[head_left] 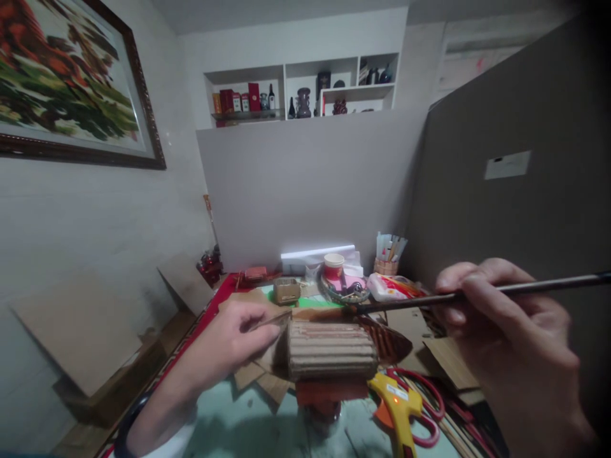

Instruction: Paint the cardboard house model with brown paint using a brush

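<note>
In the middle of the head view is a cardboard model [331, 359] with a rounded, ribbed corrugated top and a dark brown pointed end [394, 343] to its right. My left hand [245, 334] is closed at its left side, thumb and fingers pinching a thin cardboard edge there. My right hand [510, 331] grips a long dark paintbrush [410, 302] between thumb and fingers. The brush lies nearly level, its bristles pointing left just above the far edge of the ribbed top. A reddish-brown support [329, 391] shows under the model.
A yellow glue gun [398, 407] and red-handled scissors [434, 407] lie at the near right. Farther back stand a small cardboard box [286, 291], a paper cup [333, 266] on a round tray [329, 292], and a holder of brushes [386, 264]. Cardboard scraps [270, 388] lie around.
</note>
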Available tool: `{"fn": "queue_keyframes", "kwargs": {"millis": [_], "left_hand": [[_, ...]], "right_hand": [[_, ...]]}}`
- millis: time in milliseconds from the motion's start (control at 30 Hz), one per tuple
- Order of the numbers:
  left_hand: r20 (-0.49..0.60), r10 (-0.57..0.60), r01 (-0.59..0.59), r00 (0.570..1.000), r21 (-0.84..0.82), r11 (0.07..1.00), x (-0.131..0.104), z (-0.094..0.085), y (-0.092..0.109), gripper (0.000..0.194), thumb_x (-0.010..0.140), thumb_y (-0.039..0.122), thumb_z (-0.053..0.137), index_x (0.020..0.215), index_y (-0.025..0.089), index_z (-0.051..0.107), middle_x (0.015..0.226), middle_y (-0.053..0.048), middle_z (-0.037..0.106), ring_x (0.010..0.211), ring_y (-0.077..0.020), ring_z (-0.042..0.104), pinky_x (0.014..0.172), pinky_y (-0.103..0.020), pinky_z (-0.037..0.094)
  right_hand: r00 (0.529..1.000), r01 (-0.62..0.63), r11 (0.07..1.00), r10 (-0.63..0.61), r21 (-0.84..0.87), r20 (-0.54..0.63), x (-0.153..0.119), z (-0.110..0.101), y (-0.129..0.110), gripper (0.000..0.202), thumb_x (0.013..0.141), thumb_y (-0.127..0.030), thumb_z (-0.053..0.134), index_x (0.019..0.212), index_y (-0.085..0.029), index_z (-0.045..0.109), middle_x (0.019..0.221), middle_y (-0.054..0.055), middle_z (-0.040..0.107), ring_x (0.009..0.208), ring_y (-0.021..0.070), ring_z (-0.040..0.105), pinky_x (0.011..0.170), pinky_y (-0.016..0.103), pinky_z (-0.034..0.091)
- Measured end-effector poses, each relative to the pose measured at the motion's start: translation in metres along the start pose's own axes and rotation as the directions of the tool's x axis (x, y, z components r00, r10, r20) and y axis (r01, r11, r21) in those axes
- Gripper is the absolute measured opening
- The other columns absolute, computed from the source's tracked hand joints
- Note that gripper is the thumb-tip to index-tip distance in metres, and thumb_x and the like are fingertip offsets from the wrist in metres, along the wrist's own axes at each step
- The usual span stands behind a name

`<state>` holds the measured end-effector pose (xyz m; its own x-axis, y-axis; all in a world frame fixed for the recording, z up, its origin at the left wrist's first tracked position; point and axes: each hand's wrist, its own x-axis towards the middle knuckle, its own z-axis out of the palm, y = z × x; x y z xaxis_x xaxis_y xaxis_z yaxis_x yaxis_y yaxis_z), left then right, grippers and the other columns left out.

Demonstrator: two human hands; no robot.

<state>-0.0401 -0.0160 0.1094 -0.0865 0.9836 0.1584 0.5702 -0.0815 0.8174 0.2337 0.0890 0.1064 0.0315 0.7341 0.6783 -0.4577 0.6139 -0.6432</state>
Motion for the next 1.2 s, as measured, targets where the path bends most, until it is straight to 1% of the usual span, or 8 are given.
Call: {"fn": "queue_keyframes", "kwargs": {"millis": [133,267,400,500,567,833,967,1200], "left_hand": [[0.004,-0.010,0.010,1.000,0.009,1.000,0.001,0.000,-0.001,0.031,0.080,0.042,0.055,0.058,0.023,0.043,0.058,0.004,0.038,0.054,-0.0128,0.034,0.047,-0.027,0.022],[-0.002,-0.030,0.031,1.000,0.042,0.999,0.002,0.000,-0.001,0.033,0.078,0.046,0.054,0.059,0.023,0.041,0.060,0.004,0.037,0.056,-0.0125,0.034,0.049,-0.027,0.023],[0.031,-0.064,0.064,0.997,-0.007,0.998,0.000,0.001,-0.002,0.032,0.082,0.046,0.054,0.062,0.022,0.044,0.059,0.005,0.037,0.053,-0.0110,0.033,0.048,-0.026,0.022],[0.065,-0.088,0.092,0.994,-0.064,0.994,0.000,0.001,-0.004,0.033,0.084,0.046,0.054,0.064,0.022,0.044,0.058,0.006,0.036,0.050,-0.0101,0.032,0.045,-0.026,0.020],[0.079,-0.058,0.063,0.995,-0.071,0.995,0.001,0.001,-0.005,0.034,0.083,0.045,0.056,0.061,0.023,0.041,0.057,0.007,0.035,0.049,-0.0098,0.031,0.044,-0.026,0.020],[0.088,-0.046,0.047,0.995,-0.017,0.999,0.004,0.003,-0.004,0.032,0.082,0.041,0.057,0.059,0.022,0.044,0.057,0.007,0.035,0.047,-0.0088,0.030,0.039,-0.023,0.021],[0.142,-0.057,0.060,0.988,-0.019,0.998,0.005,0.001,-0.004,0.030,0.082,0.039,0.058,0.061,0.021,0.047,0.056,0.008,0.037,0.045,-0.0081,0.032,0.038,-0.022,0.024],[0.140,-0.035,0.036,0.990,-0.004,0.999,0.005,-0.001,-0.003,0.032,0.083,0.041,0.057,0.061,0.021,0.045,0.057,0.008,0.037,0.045,-0.0076,0.032,0.038,-0.023,0.022]], "right_hand": [[1.000,0.013,1.000,-0.013,-0.022,0.007,0.004,-0.012,-0.002,0.018,0.080,-0.022,0.078,0.072,-0.017,0.062,0.078,0.006,0.063,0.048,0.0092,0.050,0.040,0.020,0.040],[1.000,0.013,0.999,-0.013,-0.033,0.002,0.009,-0.023,-0.002,0.021,0.079,-0.022,0.079,0.068,-0.016,0.061,0.076,0.006,0.062,0.052,0.0094,0.050,0.041,0.019,0.038],[1.000,-0.005,1.000,0.005,-0.021,-0.023,0.012,-0.029,-0.002,0.023,0.077,-0.021,0.080,0.068,-0.016,0.059,0.075,0.006,0.062,0.051,0.0083,0.050,0.042,0.017,0.039],[0.998,0.015,1.000,-0.015,0.011,-0.061,0.011,-0.026,-0.003,0.018,0.077,-0.020,0.079,0.073,-0.017,0.062,0.077,0.005,0.062,0.054,0.0079,0.051,0.046,0.015,0.043],[0.998,0.029,0.999,-0.027,0.029,-0.058,0.009,-0.021,-0.004,0.016,0.079,-0.021,0.077,0.074,-0.016,0.063,0.078,0.006,0.062,0.056,0.0085,0.053,0.048,0.015,0.045],[0.995,0.010,0.998,-0.017,0.068,0.098,0.001,0.001,0.003,0.016,0.086,-0.021,0.073,0.074,-0.015,0.065,0.080,0.006,0.064,0.056,0.0090,0.055,0.050,0.016,0.050],[0.990,0.004,0.998,-0.013,0.066,0.141,0.000,0.001,0.009,0.016,0.090,-0.023,0.070,0.075,-0.016,0.065,0.082,0.005,0.064,0.059,0.0093,0.056,0.051,0.015,0.051],[0.988,0.009,0.998,-0.017,0.054,0.155,0.003,-0.001,0.004,0.015,0.088,-0.021,0.070,0.075,-0.017,0.065,0.080,0.004,0.064,0.056,0.0087,0.056,0.049,0.015,0.050]]}}
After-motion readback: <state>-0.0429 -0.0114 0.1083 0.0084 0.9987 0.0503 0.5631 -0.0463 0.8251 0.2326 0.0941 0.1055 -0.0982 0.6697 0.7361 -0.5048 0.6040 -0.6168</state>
